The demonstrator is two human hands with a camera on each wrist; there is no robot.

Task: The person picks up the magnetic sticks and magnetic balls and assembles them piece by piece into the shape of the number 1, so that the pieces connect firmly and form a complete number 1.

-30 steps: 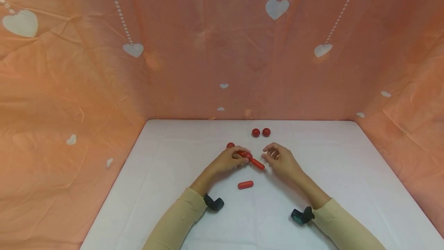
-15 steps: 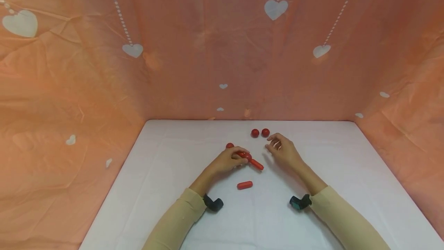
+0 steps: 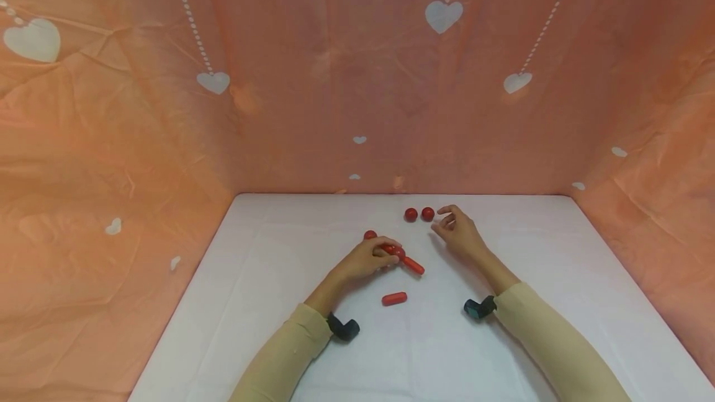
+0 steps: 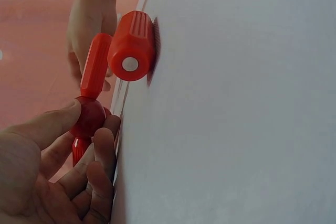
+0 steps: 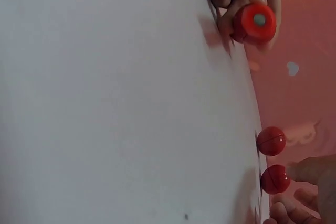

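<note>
My left hand point(image 3: 371, 257) pinches a red ball point(image 4: 88, 117) in a chain of red balls and red ribbed rods. One rod point(image 3: 414, 265) of the chain points toward the lower right, and another ball point(image 3: 370, 235) shows at its far left end; the fingers hide part of the middle. My right hand point(image 3: 460, 234) reaches to the right of two loose red balls, thumb and forefinger parted beside the nearer ball point(image 3: 427, 214). In the right wrist view a fingertip point(image 5: 300, 171) is right at that ball point(image 5: 276, 179). The other loose ball point(image 3: 411, 214) sits just left of it.
A loose red rod point(image 3: 394, 298) with a pale disc in its end lies on the white table point(image 3: 279, 228), in front of the chain. Behind the table hangs an orange cloth point(image 3: 313, 110) with pale hearts. Black wrist cameras point(image 3: 343, 327) sit on both forearms.
My right hand has moved away from the chain, forward to the right side of the two loose balls. My left hand has stayed in place with the chain.
</note>
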